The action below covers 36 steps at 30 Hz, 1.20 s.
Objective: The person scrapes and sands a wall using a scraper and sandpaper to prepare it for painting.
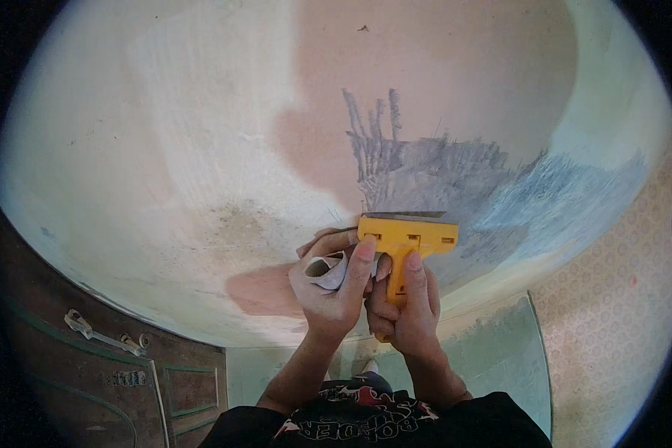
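Note:
A yellow T-shaped hand scraper [409,232] stands in front of my chest, its wide head up and a thin grey strip along the top edge. My right hand [417,319] grips its handle, thumb laid along the front. With thumb and fingers, my left hand [330,302] pinches the left end of the head. A curled pale sheet [330,271], perhaps paper, is also held in that hand. Beyond the tool spreads a painted plaster surface [213,140] with pinkish patches. A grey, streaked area [442,173] lies just past the scraper head. Whether the tool touches the surface cannot be told.
At lower left is a dark brown panelled door [190,386] with a metal handle [106,339]. Pale green surfacing [493,353] shows below my arms. Patterned wall covering [605,313] runs along the right. One foot [371,367] is visible below my hands.

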Each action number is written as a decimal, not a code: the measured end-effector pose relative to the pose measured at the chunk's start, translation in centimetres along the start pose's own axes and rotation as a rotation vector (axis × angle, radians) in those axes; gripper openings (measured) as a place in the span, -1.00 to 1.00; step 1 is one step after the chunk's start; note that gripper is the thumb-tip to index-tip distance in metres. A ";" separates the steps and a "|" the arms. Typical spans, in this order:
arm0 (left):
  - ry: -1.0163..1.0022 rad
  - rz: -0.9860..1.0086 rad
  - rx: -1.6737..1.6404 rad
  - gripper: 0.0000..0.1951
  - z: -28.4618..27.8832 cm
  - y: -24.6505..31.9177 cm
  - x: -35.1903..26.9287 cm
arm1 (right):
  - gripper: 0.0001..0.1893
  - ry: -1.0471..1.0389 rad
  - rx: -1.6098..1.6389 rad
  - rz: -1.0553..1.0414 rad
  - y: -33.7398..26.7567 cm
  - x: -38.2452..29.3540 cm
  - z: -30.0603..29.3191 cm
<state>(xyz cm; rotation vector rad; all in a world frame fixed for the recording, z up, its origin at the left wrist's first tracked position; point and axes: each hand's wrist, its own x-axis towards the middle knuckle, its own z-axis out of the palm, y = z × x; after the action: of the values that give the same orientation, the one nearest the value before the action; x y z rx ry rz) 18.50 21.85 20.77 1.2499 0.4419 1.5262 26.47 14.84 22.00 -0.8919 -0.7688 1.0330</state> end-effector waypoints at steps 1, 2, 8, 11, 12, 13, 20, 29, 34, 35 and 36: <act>-0.014 -0.017 -0.003 -0.85 0.0 -0.2 -0.1 | -0.52 0.008 -0.003 -0.001 0.1 -0.1 0.0; -0.016 -0.017 -0.002 -0.85 0.0 -0.5 -0.1 | -0.52 0.017 -0.005 -0.002 0.1 -0.1 0.0; -0.040 0.092 0.041 -0.82 -0.3 -1.1 0.1 | -0.51 0.069 -0.013 0.041 -0.4 -0.1 0.3; 0.008 0.259 0.046 -0.80 -0.1 -1.2 0.4 | -0.52 0.065 0.011 0.054 -0.7 -0.1 0.4; -0.043 0.256 0.089 -0.80 -0.4 -1.1 0.4 | -0.52 0.065 0.011 0.054 -0.7 -0.1 0.3; -0.093 0.253 0.132 -0.80 -0.7 -1.1 0.4 | -0.52 0.049 -0.002 0.036 -0.6 -0.1 0.2; -0.114 0.106 -0.006 -0.80 -0.6 -1.1 0.0 | -0.54 0.069 -0.048 -0.019 -0.5 0.0 0.5; 0.004 0.225 -0.035 -0.77 0.4 -0.8 0.4 | -0.53 0.097 -0.066 0.021 -1.8 0.0 1.5; 0.006 0.310 0.003 -0.79 0.6 -0.7 0.9 | -0.53 0.066 -0.077 -0.002 -1.8 0.5 1.3; 0.008 0.311 0.005 -0.79 0.5 -0.5 0.8 | -0.53 0.042 -0.069 -0.012 -1.7 0.5 1.2; -0.010 0.273 0.026 -0.80 0.3 -0.3 0.8 | -0.53 0.044 -0.069 -0.014 -1.6 0.4 1.2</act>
<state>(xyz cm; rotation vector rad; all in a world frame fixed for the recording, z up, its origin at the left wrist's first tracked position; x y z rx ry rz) 18.99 22.58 20.97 1.3804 0.2934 1.7460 26.22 15.10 24.00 -0.9640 -0.7762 0.9764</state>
